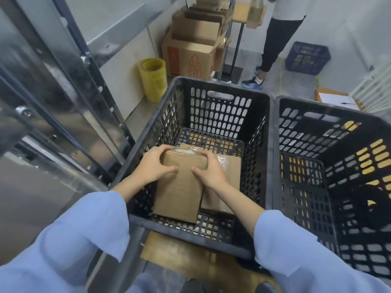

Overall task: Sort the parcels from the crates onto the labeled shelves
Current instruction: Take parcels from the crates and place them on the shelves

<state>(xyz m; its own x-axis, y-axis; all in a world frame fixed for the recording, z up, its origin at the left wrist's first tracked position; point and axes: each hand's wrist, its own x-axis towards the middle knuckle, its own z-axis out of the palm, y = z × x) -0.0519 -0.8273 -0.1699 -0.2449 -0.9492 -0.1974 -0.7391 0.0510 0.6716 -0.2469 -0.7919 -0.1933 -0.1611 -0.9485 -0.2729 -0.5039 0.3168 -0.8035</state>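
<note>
Parcel | left hand and right hand grip its far corners | crate walls close, open above

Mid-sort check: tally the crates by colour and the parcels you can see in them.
Black crates: 2, left crate and right crate
Blue crate: 1
Parcels: 2, the held parcel gripped by left hand and right hand, and the lower parcel
Total: 5
</note>
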